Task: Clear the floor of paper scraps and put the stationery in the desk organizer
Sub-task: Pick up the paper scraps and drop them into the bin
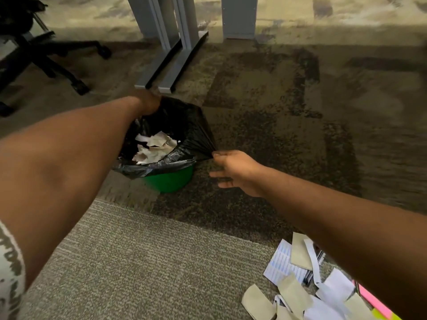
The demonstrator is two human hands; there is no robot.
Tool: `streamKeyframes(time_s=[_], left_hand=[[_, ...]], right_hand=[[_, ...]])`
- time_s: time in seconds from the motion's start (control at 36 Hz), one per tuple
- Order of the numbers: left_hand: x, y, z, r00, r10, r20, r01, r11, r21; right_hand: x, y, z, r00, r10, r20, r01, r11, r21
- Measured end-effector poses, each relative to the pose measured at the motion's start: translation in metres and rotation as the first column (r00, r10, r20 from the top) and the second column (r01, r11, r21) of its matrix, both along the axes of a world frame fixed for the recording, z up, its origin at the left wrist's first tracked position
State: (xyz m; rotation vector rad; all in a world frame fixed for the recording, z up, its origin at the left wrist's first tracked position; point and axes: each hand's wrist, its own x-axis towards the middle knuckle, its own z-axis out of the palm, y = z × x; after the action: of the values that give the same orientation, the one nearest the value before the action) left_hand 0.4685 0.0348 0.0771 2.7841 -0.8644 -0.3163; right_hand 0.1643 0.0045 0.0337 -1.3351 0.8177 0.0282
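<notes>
Both hands hold the black bag [184, 125] in the green bin [169, 180]: the left hand [149, 103] grips its far edge, and the right hand [233, 169] pinches its near corner with fingers shut tight. Some paper scraps [153, 146] sit inside the bag, and more scraps [298, 287] lie on the carpet [138, 262] beside the right arm.

Dim, warm indoor light, brighter across the far carpet [300, 21]. Motion blur throughout, worst at the edges. Wide-angle bending visible on the desk legs [166, 42].
</notes>
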Motion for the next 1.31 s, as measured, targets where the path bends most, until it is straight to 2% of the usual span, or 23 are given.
streamKeyframes(time_s=[0.06,0.11,0.28,0.39,0.47,0.56,0.64,0.69,0.75,0.83,0.89,0.97,1.11,1.22,1.31], left_hand=[[0.024,0.01,-0.011,0.997,0.076,-0.001,-0.076,0.995,-0.068],[0.027,0.022,-0.013,0.985,0.159,-0.065,-0.168,0.971,-0.172],[-0.001,0.057,-0.009,0.94,0.234,-0.249,-0.292,0.929,-0.227],[-0.005,0.084,-0.011,0.875,0.268,-0.403,-0.384,0.891,-0.242],[0.001,0.105,-0.02,0.771,0.343,-0.536,-0.543,0.794,-0.274],[0.0,0.118,-0.026,0.698,0.376,-0.609,-0.642,0.705,-0.301],[0.001,0.123,-0.028,0.677,0.421,-0.604,-0.7,0.623,-0.349],[0.001,0.125,-0.025,0.695,0.48,-0.536,-0.71,0.578,-0.402],[0.0,0.125,-0.02,0.742,0.532,-0.409,-0.671,0.587,-0.453],[-0.008,0.12,-0.006,0.82,0.561,-0.114,-0.55,0.718,-0.427],[-0.019,0.112,0.003,0.867,0.498,0.02,-0.447,0.795,-0.41],[-0.039,0.099,0.007,0.908,0.395,0.137,-0.301,0.845,-0.442],[-0.092,0.076,0.005,0.954,0.224,0.201,-0.082,0.836,-0.542],[-0.142,0.066,-0.002,0.97,0.01,0.244,0.146,0.779,-0.61],[-0.185,0.065,-0.014,0.934,-0.217,0.285,0.349,0.726,-0.592]], right_hand=[[0.0,0.0,0.0,1.0,-0.008,0.006,0.008,1.0,0.018],[0.0,0.001,0.0,1.0,-0.02,0.009,0.02,0.999,0.039],[-0.001,0.006,-0.002,0.999,-0.024,0.024,0.021,0.993,0.115],[-0.001,0.009,-0.002,1.0,-0.02,0.024,0.017,0.992,0.126],[-0.001,0.009,-0.001,1.0,-0.014,0.014,0.013,0.993,0.119],[-0.002,0.009,0.0,1.0,0.022,0.012,-0.023,0.994,0.108],[-0.004,0.01,0.0,0.999,0.031,0.028,-0.033,0.998,0.045],[-0.005,0.009,-0.001,0.998,-0.012,0.063,0.014,1.0,-0.016],[-0.007,0.006,-0.001,0.992,-0.073,0.102,0.081,0.993,-0.083],[-0.016,0.0,-0.001,0.993,-0.069,0.095,0.088,0.974,-0.208],[-0.025,-0.002,0.001,0.997,-0.037,0.061,0.052,0.959,-0.28],[-0.04,-0.003,0.002,1.0,0.006,-0.012,-0.01,0.916,-0.401],[-0.07,0.001,-0.003,0.982,0.111,-0.15,-0.179,0.789,-0.588],[-0.101,0.009,-0.012,0.916,0.197,-0.351,-0.398,0.569,-0.72],[-0.124,0.018,-0.022,0.856,0.203,-0.476,-0.514,0.446,-0.733]])
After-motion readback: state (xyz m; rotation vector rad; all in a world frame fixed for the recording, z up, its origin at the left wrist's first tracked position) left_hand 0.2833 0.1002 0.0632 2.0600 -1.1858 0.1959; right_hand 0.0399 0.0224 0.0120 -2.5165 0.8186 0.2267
